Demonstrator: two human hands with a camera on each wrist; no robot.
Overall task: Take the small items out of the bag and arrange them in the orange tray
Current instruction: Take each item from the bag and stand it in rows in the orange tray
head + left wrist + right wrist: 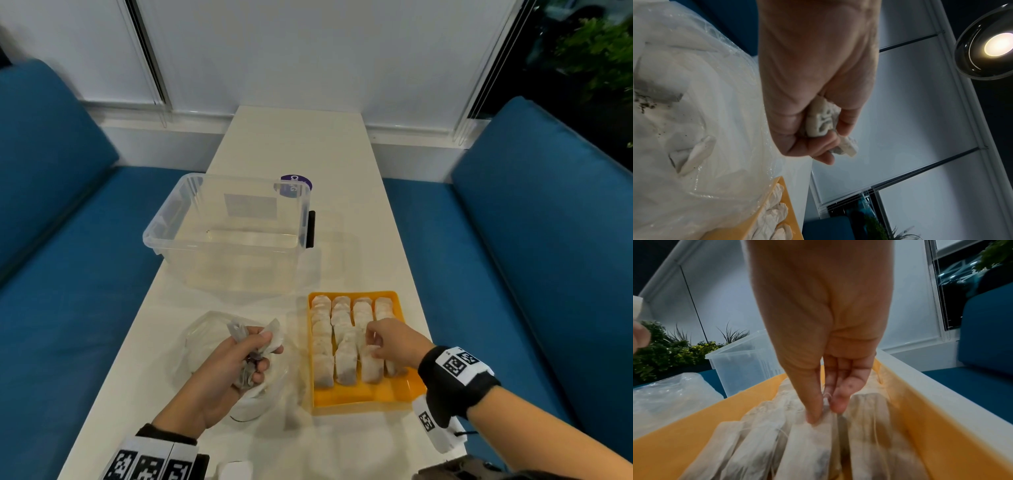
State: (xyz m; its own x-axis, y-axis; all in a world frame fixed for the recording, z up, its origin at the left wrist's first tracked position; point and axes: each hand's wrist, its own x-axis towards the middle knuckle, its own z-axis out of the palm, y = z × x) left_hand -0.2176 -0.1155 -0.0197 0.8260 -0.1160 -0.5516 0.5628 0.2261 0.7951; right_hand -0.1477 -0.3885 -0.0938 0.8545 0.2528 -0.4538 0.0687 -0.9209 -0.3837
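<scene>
Tea bag (809, 449) under right hand (818, 331)

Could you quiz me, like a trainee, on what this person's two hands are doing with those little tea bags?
1. True or false: the left hand is empty.
2. Where does the right hand work? A) clear box B) orange tray C) plastic bag
3. Fill in: the right hand pinches the top of a ____ in the tray.

Key:
1. False: it grips a bunch of tea bags above the plastic bag.
2. B; the clear box stands farther back.
3. Tea bag.
</scene>
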